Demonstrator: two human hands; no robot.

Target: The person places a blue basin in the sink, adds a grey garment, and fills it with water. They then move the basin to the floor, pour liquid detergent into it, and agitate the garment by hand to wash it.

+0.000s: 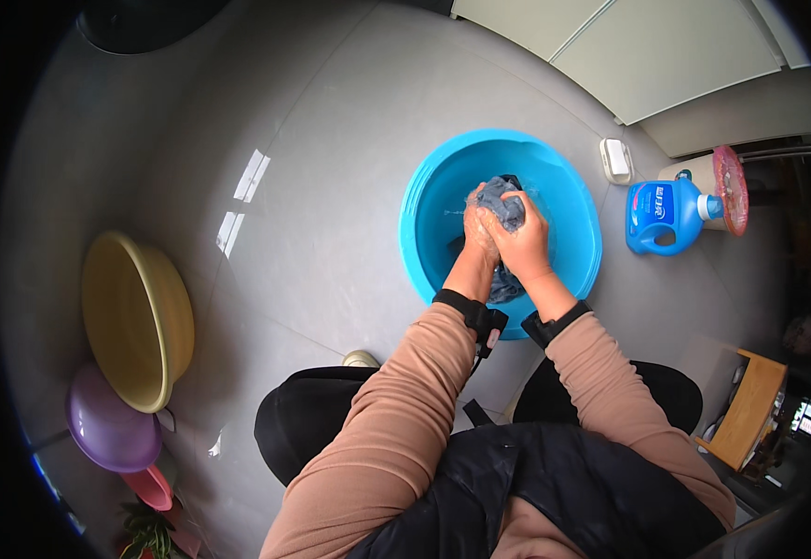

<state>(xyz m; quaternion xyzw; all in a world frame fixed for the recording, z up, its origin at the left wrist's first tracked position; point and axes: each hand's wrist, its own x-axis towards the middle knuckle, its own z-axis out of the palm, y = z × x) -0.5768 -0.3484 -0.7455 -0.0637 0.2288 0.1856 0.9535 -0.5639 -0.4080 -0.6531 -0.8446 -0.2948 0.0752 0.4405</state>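
A bright blue plastic basin [416, 230] stands on the floor in front of me. Over it, my left hand [481, 230] and my right hand [526, 237] are pressed together around a bunched, wet grey-blue cloth [500, 199]. Suds or water show on the left hand. More dark wet cloth [505, 286] lies in the basin below my wrists, partly hidden by them. To the right of the basin are a blue detergent bottle [664, 216] with a handle and a white bar of soap [616, 156] in a dish.
A beige bin [699, 171] with a pink rim lies behind the bottle. Pale cabinets [664, 56] line the upper right. At the left are a yellow basin [182, 314], a purple basin [112, 426], a pink container [150, 485] and a plant [145, 531]. A wooden stool [748, 409] is at the lower right.
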